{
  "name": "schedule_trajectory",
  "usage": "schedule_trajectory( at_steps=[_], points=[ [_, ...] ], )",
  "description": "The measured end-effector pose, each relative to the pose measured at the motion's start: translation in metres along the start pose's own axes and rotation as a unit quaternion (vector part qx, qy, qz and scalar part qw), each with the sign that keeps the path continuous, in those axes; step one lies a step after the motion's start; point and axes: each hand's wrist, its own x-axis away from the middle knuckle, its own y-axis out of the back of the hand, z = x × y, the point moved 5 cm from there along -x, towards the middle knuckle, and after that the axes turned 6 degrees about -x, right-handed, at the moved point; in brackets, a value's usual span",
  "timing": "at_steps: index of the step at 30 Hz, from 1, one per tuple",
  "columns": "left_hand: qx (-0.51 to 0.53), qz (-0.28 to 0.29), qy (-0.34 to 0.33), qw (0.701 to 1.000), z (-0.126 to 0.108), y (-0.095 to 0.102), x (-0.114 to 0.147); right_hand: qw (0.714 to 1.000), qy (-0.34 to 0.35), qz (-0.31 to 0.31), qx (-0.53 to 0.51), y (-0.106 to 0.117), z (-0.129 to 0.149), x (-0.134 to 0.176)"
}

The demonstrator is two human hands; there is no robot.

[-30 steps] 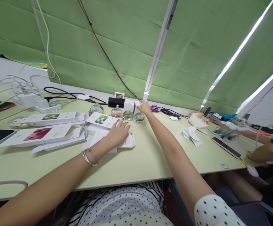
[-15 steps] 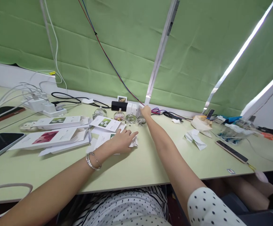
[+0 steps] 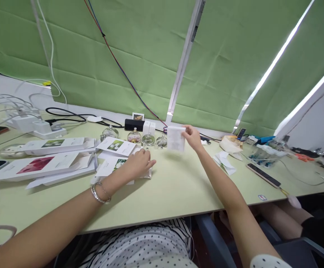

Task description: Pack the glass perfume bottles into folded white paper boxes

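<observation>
Pinches, with nearly closed fingers of the right hand, one white paper-like piece by its right edge, holding it upright over the surface, at nine o'clock from this hand; too blurred for reading any print. Rests, with loosely bent fingers of the left hand, upon flat white cartons with flower pictures; cannot tell if also gripping them. Around this wrist, a silver bracelet. From eleven to one o'clock of the left hand, round glass bottles, with small white boxes just behind. At nine o'clock, larger white boxes. At four o'clock from the right hand, crumpled white paper and, farther, a dark phone. Outermost, at twelve o'clock, green cloth.
</observation>
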Motion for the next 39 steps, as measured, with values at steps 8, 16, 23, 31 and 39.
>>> schedule_trajectory(
  at_steps=[8,16,23,31,39],
  points=[
    [0.185,-0.042,-0.057,0.98,-0.01,0.013,-0.002,0.949,0.06,0.235,-0.203,-0.049,0.007,0.077],
    [0.263,-0.117,-0.003,0.958,-0.011,0.003,0.001,0.994,0.061,0.069,-0.052,-0.07,0.015,0.111],
    [0.194,-0.063,-0.086,0.975,-0.021,0.015,0.007,0.983,0.131,0.11,0.073,-0.082,0.035,0.121],
    [0.231,-0.064,-0.113,0.964,-0.023,0.025,0.007,0.933,0.3,0.157,0.119,-0.076,0.041,0.121],
    [0.162,-0.182,-0.098,0.965,-0.016,0.031,0.003,0.931,0.309,0.171,0.09,-0.068,0.036,0.116]
  ],
)
